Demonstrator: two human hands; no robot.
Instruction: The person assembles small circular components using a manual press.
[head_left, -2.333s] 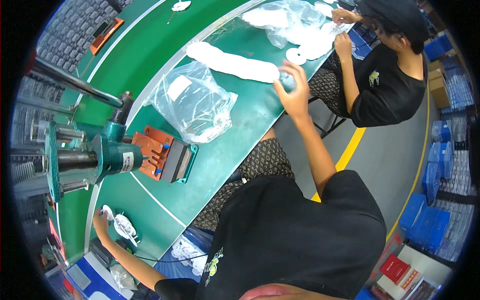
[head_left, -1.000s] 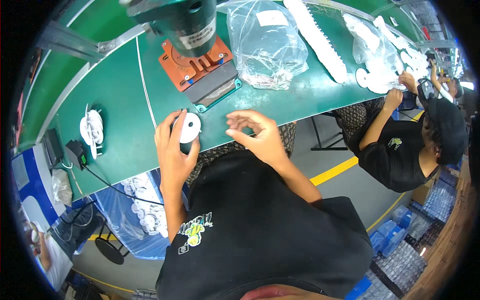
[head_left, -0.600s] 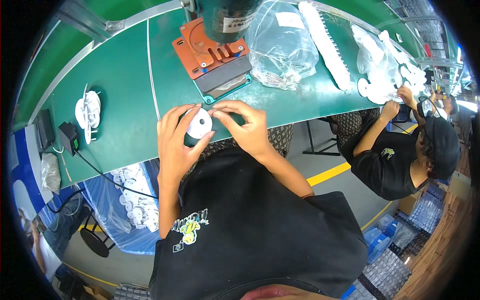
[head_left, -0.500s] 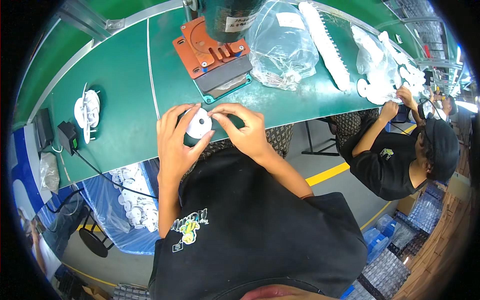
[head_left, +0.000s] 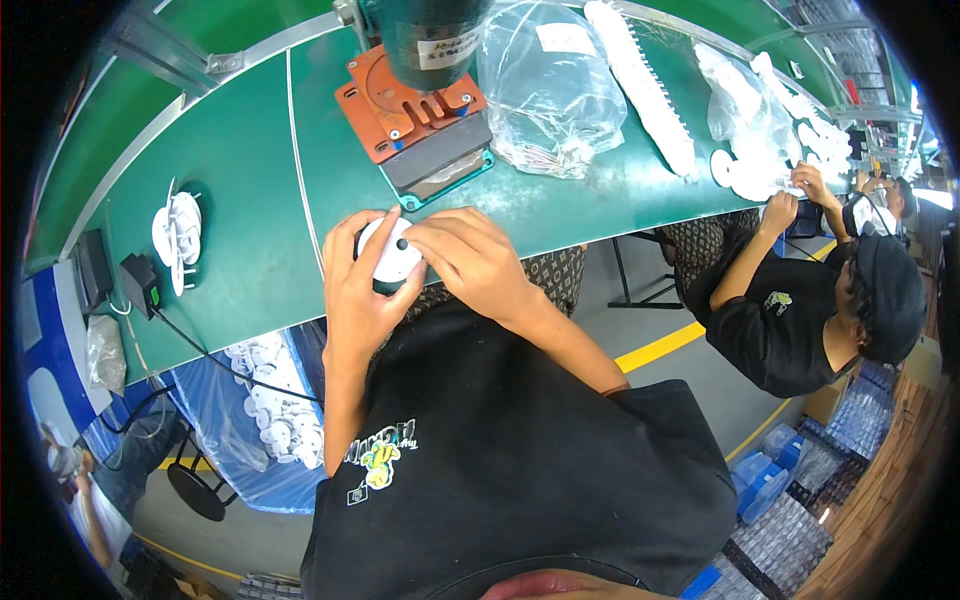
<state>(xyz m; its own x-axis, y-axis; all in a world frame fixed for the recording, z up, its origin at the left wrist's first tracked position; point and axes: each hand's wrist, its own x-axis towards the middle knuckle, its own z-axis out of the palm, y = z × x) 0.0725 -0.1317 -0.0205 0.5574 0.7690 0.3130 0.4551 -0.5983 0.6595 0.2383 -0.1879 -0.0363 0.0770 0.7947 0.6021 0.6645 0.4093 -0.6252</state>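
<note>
A white round disc with a dark hole near its middle is held just off the table's near edge. My left hand is closed round its left side, fingers at the top and thumb below. At the disc's right side, the fingertips of my right hand are pressed together close to the hole. Whatever they may pinch is hidden behind the fingers. Just beyond my hands stands a machine fixture with an orange plate, a grey block and a teal base, under a dark cylindrical head.
On the green table lie a clear bag of thin metal pieces, a long white strip and white parts. A black cable crosses a blue-lined bin of white parts. A co-worker sits at right.
My right fingers have moved in over the disc's right part, toward its hole, and closed together. My left hand keeps its hold. The whole view has shifted slightly.
</note>
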